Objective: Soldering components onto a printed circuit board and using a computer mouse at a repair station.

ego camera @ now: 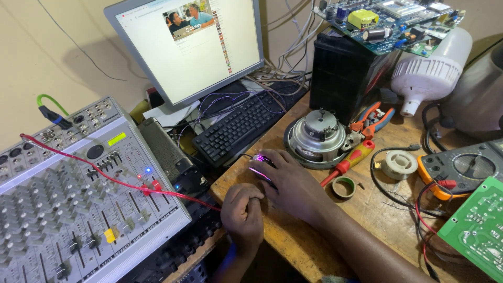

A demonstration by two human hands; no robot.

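The right hand (285, 181) is lying flat on top of a computer mouse (262, 166) that is glowing pink and purple. Its fingers (272, 160) are spreading a little and curling down over the mouse, holding it softly. The mouse is sitting under those fingers, on the wooden desk (367, 209), near the desk's edge.

The left hand (242, 215) is resting just beside the right hand, touching it. Its fingers (246, 196) are tucking together into a loose fist, and it is holding nothing that I can see.

Just past the right fingertips, a black keyboard (241, 126) is lying, and behind it a monitor (188, 47) is shining white. Beside the right fingers, a round silver motor part (317, 136) is sitting. A red screwdriver (348, 162) and a small roll of tape (343, 187) are lying near the back of the right hand. Out past the left fist, a grey sound mixer (78, 199) is sitting with a red wire (120, 181) running across it.
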